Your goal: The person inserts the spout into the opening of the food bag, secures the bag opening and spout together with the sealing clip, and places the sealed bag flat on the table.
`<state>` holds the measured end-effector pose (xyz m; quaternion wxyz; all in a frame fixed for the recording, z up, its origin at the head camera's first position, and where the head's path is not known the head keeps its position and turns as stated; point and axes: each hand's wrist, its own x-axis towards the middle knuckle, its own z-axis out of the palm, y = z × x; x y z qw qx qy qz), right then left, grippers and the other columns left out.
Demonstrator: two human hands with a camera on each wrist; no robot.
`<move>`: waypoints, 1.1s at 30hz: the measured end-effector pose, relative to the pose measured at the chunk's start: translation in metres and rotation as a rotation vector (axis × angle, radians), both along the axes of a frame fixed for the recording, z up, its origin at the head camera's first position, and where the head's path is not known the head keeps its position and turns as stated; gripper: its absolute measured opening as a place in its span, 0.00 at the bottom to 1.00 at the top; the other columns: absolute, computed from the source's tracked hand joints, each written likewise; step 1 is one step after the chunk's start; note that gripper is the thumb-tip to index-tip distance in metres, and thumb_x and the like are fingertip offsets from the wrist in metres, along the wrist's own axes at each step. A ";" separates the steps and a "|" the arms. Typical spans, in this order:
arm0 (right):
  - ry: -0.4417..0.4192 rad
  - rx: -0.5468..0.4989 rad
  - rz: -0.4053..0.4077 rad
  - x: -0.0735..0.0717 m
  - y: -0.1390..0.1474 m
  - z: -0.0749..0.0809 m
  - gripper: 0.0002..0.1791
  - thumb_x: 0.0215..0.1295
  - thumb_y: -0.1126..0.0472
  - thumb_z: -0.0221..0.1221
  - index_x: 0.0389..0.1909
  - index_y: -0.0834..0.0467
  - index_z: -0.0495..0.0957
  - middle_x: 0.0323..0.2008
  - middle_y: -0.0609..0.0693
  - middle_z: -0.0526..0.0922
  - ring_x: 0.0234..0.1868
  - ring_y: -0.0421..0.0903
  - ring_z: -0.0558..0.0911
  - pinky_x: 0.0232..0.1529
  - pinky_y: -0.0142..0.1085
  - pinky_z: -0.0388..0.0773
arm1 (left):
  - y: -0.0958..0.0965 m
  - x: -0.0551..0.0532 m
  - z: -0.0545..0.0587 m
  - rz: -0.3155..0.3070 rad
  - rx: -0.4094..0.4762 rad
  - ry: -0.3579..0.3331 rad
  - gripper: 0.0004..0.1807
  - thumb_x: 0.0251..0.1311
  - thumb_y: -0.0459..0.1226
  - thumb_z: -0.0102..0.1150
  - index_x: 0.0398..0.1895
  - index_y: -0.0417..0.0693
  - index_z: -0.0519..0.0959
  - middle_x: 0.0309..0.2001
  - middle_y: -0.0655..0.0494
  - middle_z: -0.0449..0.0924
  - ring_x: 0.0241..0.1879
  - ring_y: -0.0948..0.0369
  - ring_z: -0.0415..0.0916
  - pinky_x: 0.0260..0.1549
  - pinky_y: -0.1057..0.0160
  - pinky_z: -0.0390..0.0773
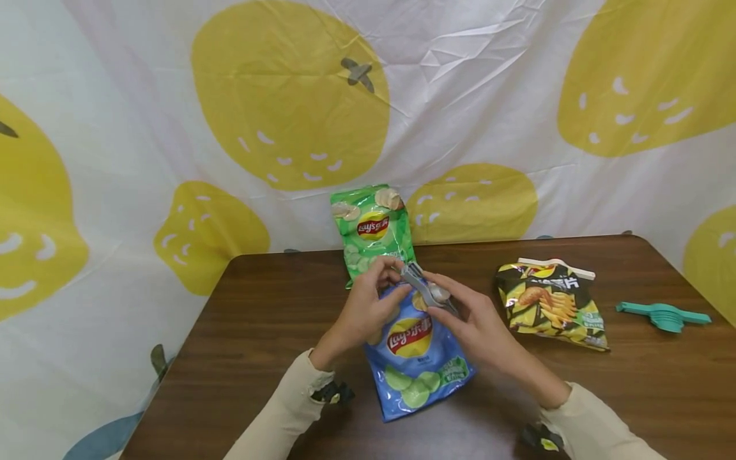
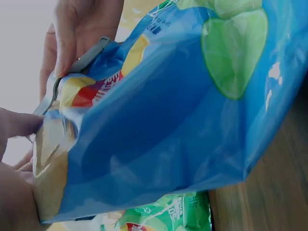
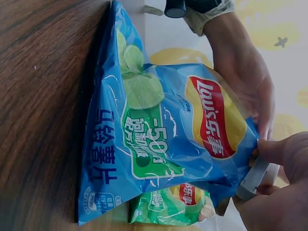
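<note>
Upright on the table stands a blue bag of potato chips (image 1: 416,361), its printed front facing me. Across its top edge lies a grey bag clip (image 1: 418,286), slanted down to the right in the head view. My left hand (image 1: 363,308) pinches the gathered top of the bag at the left, its fingers right at the clip's upper end. On the other side, my right hand (image 1: 485,329) holds the clip between thumb and fingers. In the right wrist view, the clip (image 3: 254,179) sits at the bag's top corner; the right palm hides part of it.
Behind the blue bag, a green chip bag (image 1: 374,246) leans against the patterned cloth (image 1: 460,64). To the right lies a black-and-yellow chip bag (image 1: 546,306) with a white clip (image 1: 566,266) along its top. A teal clip (image 1: 666,317) rests near the table's right edge.
</note>
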<state>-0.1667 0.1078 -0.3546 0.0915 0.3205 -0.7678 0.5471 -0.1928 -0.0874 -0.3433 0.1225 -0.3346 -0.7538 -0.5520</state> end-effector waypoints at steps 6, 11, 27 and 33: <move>-0.091 -0.014 0.022 0.002 0.001 0.001 0.25 0.59 0.67 0.56 0.58 0.57 0.64 0.50 0.51 0.75 0.51 0.46 0.76 0.46 0.35 0.74 | 0.001 0.002 0.003 -0.047 -0.046 -0.102 0.20 0.58 0.32 0.53 0.55 0.40 0.66 0.35 0.46 0.76 0.34 0.56 0.75 0.34 0.64 0.76; -0.116 -0.031 0.041 -0.002 0.005 -0.006 0.20 0.62 0.63 0.53 0.56 0.55 0.66 0.52 0.47 0.74 0.52 0.44 0.75 0.48 0.34 0.73 | 0.000 0.000 0.001 -0.066 -0.042 -0.107 0.17 0.58 0.34 0.55 0.51 0.40 0.69 0.37 0.48 0.76 0.35 0.59 0.75 0.34 0.62 0.77; 0.240 0.329 -0.277 -0.009 0.005 -0.021 0.13 0.67 0.54 0.45 0.51 0.49 0.66 0.41 0.42 0.78 0.39 0.35 0.76 0.35 0.34 0.74 | -0.001 -0.004 -0.001 -0.119 -0.058 -0.111 0.19 0.59 0.33 0.53 0.53 0.40 0.66 0.42 0.44 0.74 0.38 0.60 0.73 0.37 0.60 0.76; 0.395 0.262 -0.329 -0.011 0.004 -0.022 0.13 0.63 0.61 0.53 0.48 0.54 0.74 0.44 0.47 0.70 0.42 0.38 0.69 0.39 0.30 0.69 | 0.001 -0.005 -0.005 -0.155 -0.012 -0.072 0.16 0.59 0.30 0.52 0.50 0.38 0.66 0.41 0.43 0.73 0.38 0.59 0.73 0.36 0.62 0.75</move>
